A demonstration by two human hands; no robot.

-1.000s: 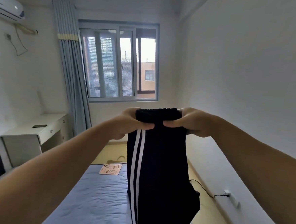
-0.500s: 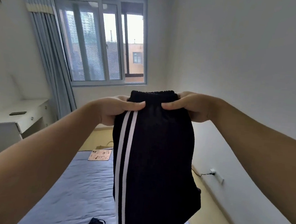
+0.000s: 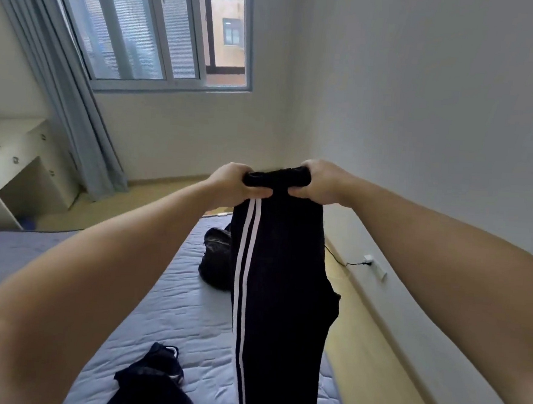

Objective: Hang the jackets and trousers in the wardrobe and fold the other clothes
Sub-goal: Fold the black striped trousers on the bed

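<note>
Trousers (image 3: 281, 281) lower — left hand (image 3: 231, 183), right hand (image 3: 320, 183) at waistband (image 3: 276, 178)

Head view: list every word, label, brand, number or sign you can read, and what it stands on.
No readable text anywhere.
The trousers bear two white stripes only, no lettering.
White marks on the dark garment lying on the bed: too blurred to read.

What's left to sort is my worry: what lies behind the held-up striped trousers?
Behind the striped trousers, a dark bundle lies on the bed, partly showing past their striped edge. The rest of it and the mattress beyond are covered.
</note>
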